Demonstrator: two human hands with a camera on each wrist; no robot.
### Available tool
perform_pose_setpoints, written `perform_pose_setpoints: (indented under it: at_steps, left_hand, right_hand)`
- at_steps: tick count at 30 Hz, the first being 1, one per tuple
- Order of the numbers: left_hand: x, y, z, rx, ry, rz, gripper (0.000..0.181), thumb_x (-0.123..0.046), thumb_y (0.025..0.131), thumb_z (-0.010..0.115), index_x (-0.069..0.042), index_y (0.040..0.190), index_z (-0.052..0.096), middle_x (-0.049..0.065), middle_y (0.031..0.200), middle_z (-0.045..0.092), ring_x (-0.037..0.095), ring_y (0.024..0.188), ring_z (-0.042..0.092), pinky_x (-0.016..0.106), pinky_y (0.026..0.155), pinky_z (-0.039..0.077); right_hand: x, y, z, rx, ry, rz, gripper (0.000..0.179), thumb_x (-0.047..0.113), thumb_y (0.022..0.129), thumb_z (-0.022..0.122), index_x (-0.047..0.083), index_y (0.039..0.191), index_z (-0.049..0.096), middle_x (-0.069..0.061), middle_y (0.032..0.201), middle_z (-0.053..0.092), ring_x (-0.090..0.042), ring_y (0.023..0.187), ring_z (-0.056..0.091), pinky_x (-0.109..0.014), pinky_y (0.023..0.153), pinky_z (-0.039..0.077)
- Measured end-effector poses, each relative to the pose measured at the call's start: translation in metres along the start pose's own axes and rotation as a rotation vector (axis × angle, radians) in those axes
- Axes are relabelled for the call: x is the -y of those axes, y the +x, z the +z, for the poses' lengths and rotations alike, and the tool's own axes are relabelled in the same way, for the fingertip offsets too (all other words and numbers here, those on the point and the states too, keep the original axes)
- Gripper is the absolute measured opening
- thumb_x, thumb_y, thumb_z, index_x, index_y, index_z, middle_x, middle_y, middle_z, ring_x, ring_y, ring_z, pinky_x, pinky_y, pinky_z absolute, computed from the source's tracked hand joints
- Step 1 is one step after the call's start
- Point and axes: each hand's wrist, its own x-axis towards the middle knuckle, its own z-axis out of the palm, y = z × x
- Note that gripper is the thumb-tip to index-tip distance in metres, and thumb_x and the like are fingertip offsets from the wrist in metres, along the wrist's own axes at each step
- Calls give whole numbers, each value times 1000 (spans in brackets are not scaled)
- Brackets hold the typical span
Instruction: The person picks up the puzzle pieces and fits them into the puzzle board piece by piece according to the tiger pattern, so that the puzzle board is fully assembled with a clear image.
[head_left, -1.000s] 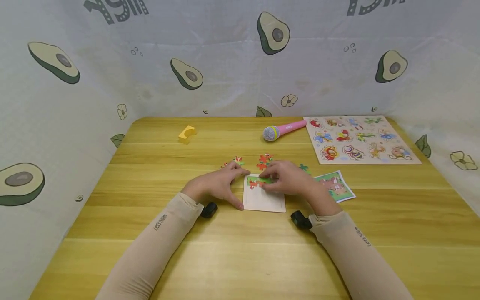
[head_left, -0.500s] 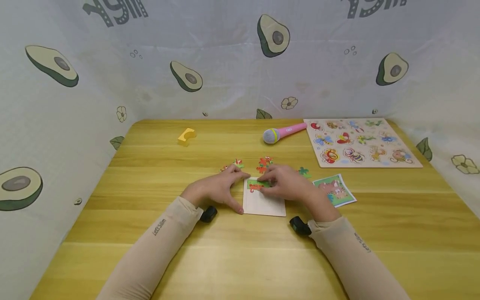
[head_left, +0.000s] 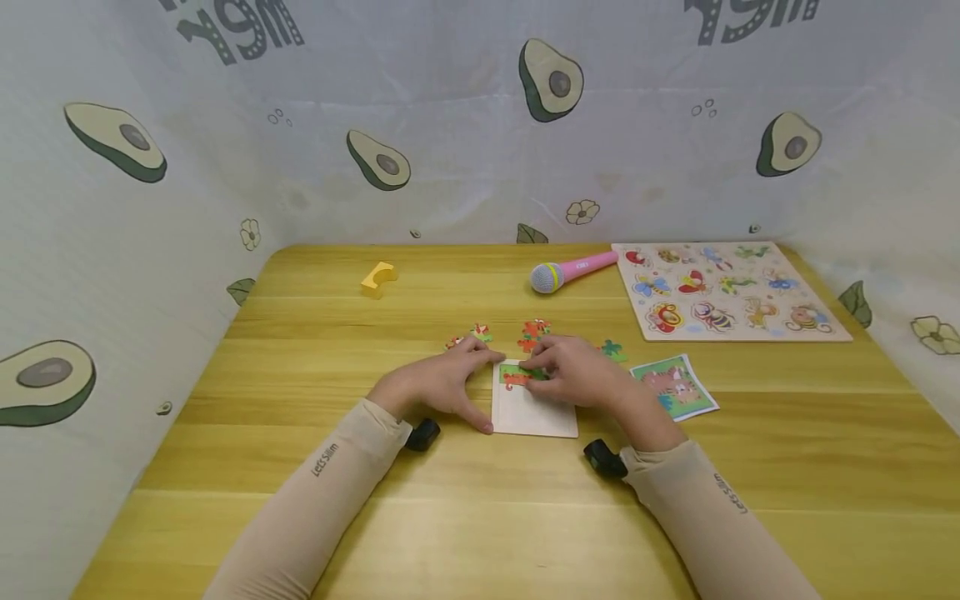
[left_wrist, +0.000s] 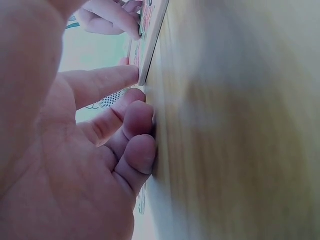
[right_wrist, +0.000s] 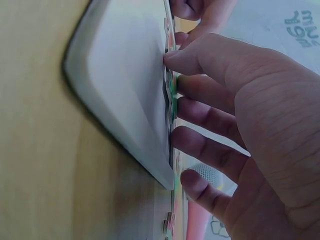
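A square pale puzzle board (head_left: 534,417) lies on the table, with green and orange jigsaw pieces (head_left: 512,377) along its far side. My left hand (head_left: 442,379) rests at the board's left edge, index fingertip by the far corner and thumb at the near corner. In the left wrist view, that hand's other fingertips (left_wrist: 142,155) bend down to the tabletop. My right hand (head_left: 581,371) reaches over the board's far right part and pinches a green jigsaw piece (right_wrist: 173,97) between thumb and fingers. Those fingers partly hide the piece in the head view.
Loose jigsaw pieces (head_left: 536,329) lie beyond the board, with others near both hands. A tiger picture card (head_left: 675,386) sits to the right. Farther back are a yellow arch block (head_left: 378,279), a pink microphone (head_left: 573,271) and an insect puzzle board (head_left: 727,292).
The head view has tilted up slightly, so everything sits lower in it. Both hands stay at the board, with the right fingers shifting only a little over the pieces.
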Motion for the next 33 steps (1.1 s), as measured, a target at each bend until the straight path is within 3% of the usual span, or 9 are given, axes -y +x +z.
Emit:
perform_pose_setpoints:
  at_steps: [9,33]
  left_hand:
    - [0,-1,2,4,0,-21,103,-43,73,91,-18,157,36,0,137,35,16,123,42,34,104,37]
    - [-1,1,-2,9,9,-9,103,-44,74,90,-18,157,35,1,136,35,16,122,42,33,103,38]
  right_hand:
    - [1,-1,0,-5,12,11,30,22,89,77,8,115,77,-6,110,64,-18,88,56,-38,81,50]
    - [0,0,-3,27,42,24,30,20,89,76,8,117,76,-3,101,59,-16,78,50,-33,71,46]
